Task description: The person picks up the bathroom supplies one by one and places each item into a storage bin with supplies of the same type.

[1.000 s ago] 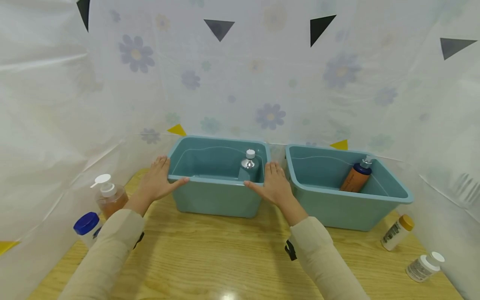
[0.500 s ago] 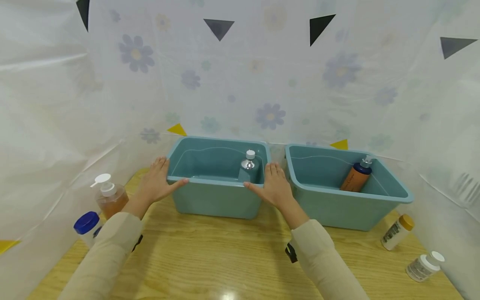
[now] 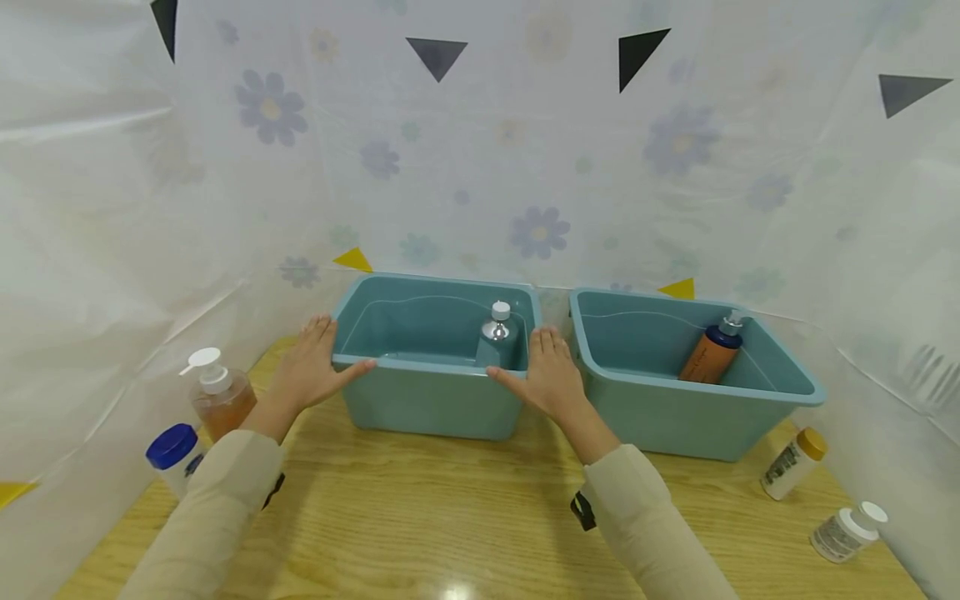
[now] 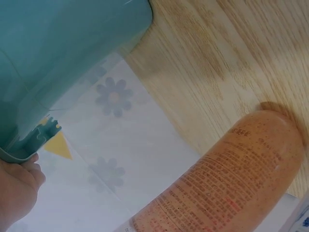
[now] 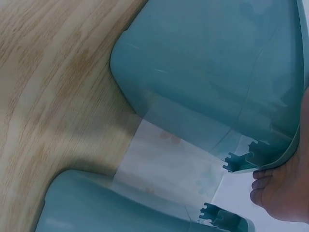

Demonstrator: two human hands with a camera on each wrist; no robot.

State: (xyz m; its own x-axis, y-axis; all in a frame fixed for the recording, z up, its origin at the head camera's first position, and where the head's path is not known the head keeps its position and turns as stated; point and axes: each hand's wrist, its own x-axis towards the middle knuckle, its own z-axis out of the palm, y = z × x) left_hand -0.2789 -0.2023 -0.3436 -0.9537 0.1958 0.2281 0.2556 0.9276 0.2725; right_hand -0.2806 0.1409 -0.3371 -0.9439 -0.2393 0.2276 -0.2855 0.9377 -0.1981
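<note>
- At the back of the worktop [image 3: 420, 517], the left tub [image 3: 431, 400] stood beside the right tub [image 3: 682, 414], a narrow gap between.
- The left hand [image 3: 309, 367] and right hand [image 3: 551, 375] gripped the left tub's near corners, thumbs along the front rim; fingertips seemed tucked under the sides, though how firmly could not be told.
- An uneven lift could have toppled the flask [image 3: 497, 337], which stood near that tub's right wall.
- A rightward slip might have trapped the right fingers against the right tub, and a jolt there could have slid its leaning orange bottle [image 3: 708, 360].
- The left sleeve [image 3: 232, 479] lay close to the pump bottle [image 3: 223, 400] and jar [image 3: 177, 457]; a careless elbow might have knocked either over.
</note>
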